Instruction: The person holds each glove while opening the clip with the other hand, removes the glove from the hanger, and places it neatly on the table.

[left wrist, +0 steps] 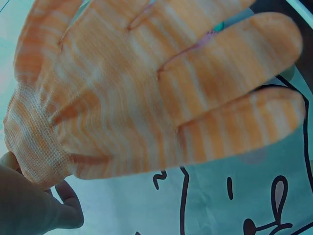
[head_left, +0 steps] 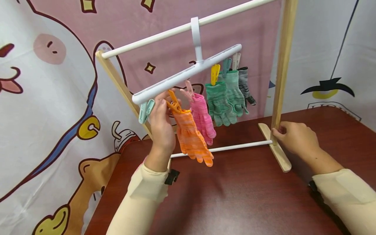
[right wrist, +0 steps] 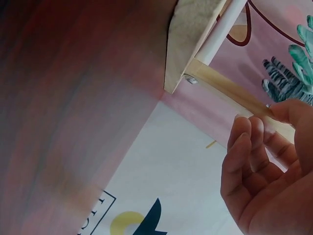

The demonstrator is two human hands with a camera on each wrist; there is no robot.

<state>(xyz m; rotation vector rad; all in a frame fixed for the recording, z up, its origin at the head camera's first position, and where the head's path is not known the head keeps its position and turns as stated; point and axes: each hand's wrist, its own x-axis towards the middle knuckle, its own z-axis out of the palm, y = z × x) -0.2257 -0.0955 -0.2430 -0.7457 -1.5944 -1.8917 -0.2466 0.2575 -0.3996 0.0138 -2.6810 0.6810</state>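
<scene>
The left hand point(head_left: 161, 122) is up at the near end of the white hanger point(head_left: 188, 73), fingers curled round the orange peg point(head_left: 174, 102) that holds the orange glove point(head_left: 192, 138). That glove hangs at about seven o'clock from the hanger's hook, just beside the pink glove point(head_left: 202, 117); in the left wrist view it fills the frame, its cuff by the fingertips. Further along, toward one o'clock, hang two green gloves point(head_left: 224, 101) and a grey one point(head_left: 244, 83), and an empty pale-green peg point(head_left: 146, 111) dangles at the near tip.

The right hand point(head_left: 295, 137) is at three o'clock, its fingers wrapped round the wooden post point(head_left: 280, 75) just above its foot point(head_left: 276, 148) on the dark red table point(head_left: 235, 195).

The hanger sits tilted on the rail point(head_left: 188, 27). If the peg is squeezed without the cuff being held, I'd say the orange glove could drop to the table. A hard tug could slide the hanger along the rail or rock the light frame, if the right hand's hold loosens.
</scene>
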